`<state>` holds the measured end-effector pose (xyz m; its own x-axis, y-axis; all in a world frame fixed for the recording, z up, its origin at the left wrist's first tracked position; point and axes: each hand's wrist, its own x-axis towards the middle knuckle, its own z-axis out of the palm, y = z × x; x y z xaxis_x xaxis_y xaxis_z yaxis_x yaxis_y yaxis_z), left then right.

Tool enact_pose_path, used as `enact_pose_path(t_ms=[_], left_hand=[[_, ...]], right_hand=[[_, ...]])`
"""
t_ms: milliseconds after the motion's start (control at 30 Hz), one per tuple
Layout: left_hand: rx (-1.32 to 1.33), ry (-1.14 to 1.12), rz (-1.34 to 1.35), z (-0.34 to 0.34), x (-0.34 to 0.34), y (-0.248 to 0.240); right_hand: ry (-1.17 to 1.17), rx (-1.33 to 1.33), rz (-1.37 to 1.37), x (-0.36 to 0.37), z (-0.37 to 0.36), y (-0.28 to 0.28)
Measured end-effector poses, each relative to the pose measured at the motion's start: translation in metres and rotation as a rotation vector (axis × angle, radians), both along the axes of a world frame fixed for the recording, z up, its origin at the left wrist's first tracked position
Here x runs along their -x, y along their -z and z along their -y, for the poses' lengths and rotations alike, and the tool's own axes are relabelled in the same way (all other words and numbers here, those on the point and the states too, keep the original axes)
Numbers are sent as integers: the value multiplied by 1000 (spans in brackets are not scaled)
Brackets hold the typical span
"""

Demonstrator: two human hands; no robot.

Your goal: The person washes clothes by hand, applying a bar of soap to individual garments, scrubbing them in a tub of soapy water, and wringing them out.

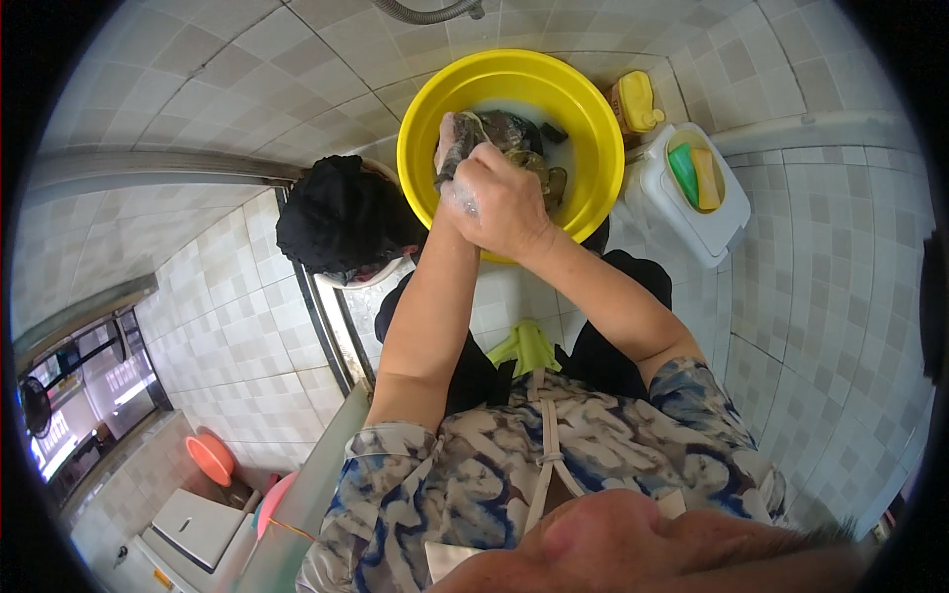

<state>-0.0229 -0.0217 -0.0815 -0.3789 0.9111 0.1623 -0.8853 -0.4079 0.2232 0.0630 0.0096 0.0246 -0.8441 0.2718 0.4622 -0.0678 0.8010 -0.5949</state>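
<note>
Both my hands are over a round yellow basin [411, 138] with whitish, soapy water in it. A dark, wet, patterned cloth [509, 130] lies bunched in the water, and one end rises into my grip. My right hand [502, 203] is closed on that end, fingers curled in. Close against it, my left hand [460, 205] is closed on the same cloth, with white suds on its skin. The right hand partly hides the left one's fingers. Another dark piece [554, 131] shows in the water at the right of the bunch.
Left of the basin, black clothing [341, 219] is heaped on a pale tub. To the right stands a white lidded bin [680, 212] with green and yellow items in its opening. A yellow bottle [638, 102] is by the tiled wall. A metal door track [341, 321] runs at left.
</note>
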Motion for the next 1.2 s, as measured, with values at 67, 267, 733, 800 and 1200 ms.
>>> enact_pose_path(t_ms=[67,267,733,800,1200], left_hand=[[300,-247,-82,-15,-18,-1],[372,-309,239,-14,-32,-35],[974,-124,-593,-17,-24,-97],[998,-50,-1338,-15,-19,-76],[447,-224,229,19,19,-98]], right_hand=[[238,-188,111,15,-42,24],[238,-61,-14,13,-41,24],[494,523,118,16,-117,32],[454,559,69,11,-134,43],[-221,1019,470,-4,-96,20]])
